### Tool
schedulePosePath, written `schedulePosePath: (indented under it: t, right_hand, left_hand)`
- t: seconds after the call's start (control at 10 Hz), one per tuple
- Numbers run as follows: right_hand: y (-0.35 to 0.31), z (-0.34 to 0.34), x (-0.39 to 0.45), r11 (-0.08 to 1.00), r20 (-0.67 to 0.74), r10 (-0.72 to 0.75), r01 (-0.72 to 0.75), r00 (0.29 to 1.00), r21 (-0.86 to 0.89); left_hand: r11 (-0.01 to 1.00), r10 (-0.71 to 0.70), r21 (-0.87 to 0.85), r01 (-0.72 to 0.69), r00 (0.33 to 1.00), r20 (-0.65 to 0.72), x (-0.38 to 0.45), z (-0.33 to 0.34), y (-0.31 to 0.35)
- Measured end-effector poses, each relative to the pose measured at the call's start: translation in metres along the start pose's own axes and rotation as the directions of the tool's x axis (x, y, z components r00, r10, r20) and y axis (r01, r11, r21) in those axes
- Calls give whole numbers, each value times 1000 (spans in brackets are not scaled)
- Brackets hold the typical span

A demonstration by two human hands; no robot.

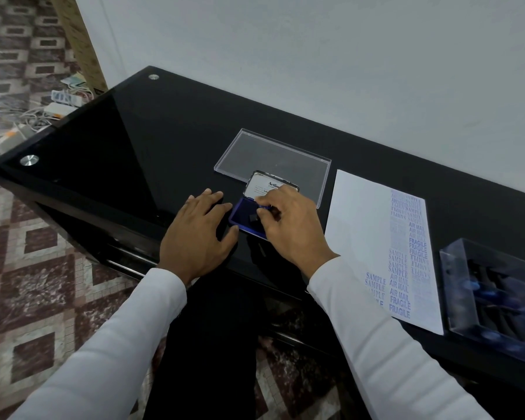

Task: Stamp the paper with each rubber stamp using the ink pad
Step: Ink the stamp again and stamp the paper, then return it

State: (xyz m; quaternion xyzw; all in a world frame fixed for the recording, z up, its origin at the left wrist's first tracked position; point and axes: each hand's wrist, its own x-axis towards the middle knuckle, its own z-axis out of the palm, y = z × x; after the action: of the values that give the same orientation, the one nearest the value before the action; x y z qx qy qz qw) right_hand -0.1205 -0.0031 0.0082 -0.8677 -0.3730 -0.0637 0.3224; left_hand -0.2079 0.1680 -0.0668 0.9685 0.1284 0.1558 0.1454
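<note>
**Inking the stamp**

The right hand (288, 219) pinches a small stamp (253, 219) on the open ink pad (243, 212). The left hand (199, 231) lies flat, fingers straight, steadying the pad on the counter (164, 140). Press evenly, then lift straight toward the paper (358, 231), just right.

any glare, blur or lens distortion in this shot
Head view: wide-angle bend curves the table edges; the glossy black top mirrors the pale wall at left; the clear stamp box at right is smeared; the printing on the paper stays readable.
</note>
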Motion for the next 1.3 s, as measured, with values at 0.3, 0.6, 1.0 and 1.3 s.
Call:
schedulePosePath:
  t: [0.3,0.6,1.0,1.3]
  right_hand:
    - [-1,-1,3,1000,-18,-18,18,1000,-23]
    - [-1,-7,3,999,51,43,-42,998,-11]
    - [5,-2,1,1000,1,-9,9,1000,-7]
    - [9,4,0,999,-40,-43,43,998,1]
  left_hand:
    - [1000,0,1,0,1000,-3,0,0,0]
    - [1000,-10,18,10,1000,10,2,0,1]
    - [1000,-2,8,2,1000,13,1,0,-1]
    - [1000,-3,-9,3,1000,11,0,-1,1]
